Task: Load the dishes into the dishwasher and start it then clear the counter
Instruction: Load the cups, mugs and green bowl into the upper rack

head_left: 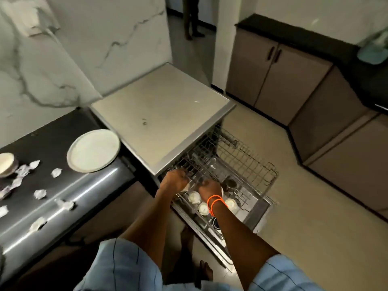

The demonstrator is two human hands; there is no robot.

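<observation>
The dishwasher (159, 114) stands open with its door (258, 213) down and both wire racks pulled out. My left hand (175, 180) and my right hand (210, 189) are closed on the front edge of the upper rack (247, 160). Below them the lower rack holds white cups (194, 196) and a steel cup (231, 183). A large white plate (93, 153) lies on the dark counter (63, 196) to the left. A white bowl (6, 164) sits at the counter's left edge.
Several crumpled white paper scraps (39, 194) lie scattered on the counter. Brown cabinets (294, 85) with a black top run along the right. Beige floor (304, 206) lies between them and the dishwasher. A person's legs (192, 17) show in the far doorway.
</observation>
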